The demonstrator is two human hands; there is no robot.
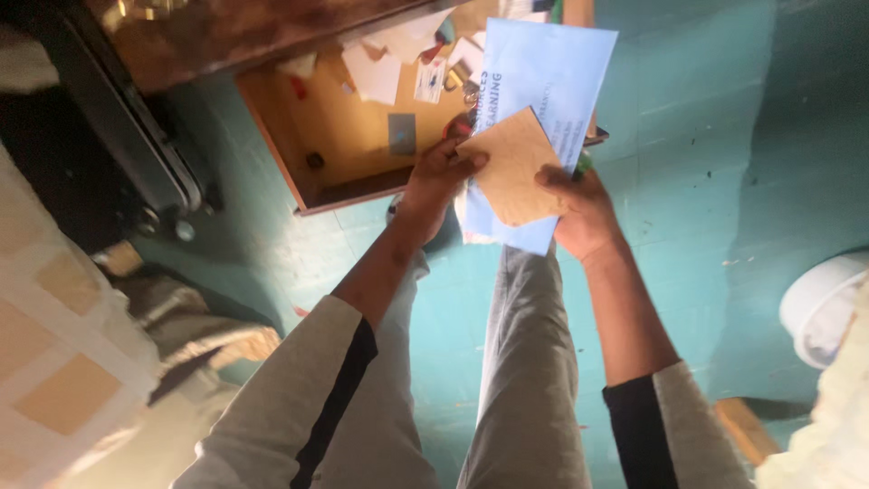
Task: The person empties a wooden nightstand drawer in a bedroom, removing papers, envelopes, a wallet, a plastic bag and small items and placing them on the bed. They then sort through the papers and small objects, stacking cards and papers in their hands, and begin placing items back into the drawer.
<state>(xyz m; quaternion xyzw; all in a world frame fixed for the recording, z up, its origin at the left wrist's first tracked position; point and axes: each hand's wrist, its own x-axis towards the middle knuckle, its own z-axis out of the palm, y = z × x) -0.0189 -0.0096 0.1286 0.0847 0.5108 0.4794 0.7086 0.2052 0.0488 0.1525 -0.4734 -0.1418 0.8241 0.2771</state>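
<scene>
My left hand (437, 177) and my right hand (579, 210) together hold a small brown paper envelope (514, 167) on top of a large light-blue envelope (543, 72) with dark print. The left thumb presses the brown envelope's upper left corner; the right thumb presses its right edge. Both envelopes are held above an open wooden drawer (281, 145), over my knees in grey trousers.
The drawer holds loose white papers (376, 68), a small card and little odds and ends. A dark case (136, 127) stands at the left, a patterned cloth (54, 344) at lower left. A white bucket (819, 308) sits at the right on the teal floor.
</scene>
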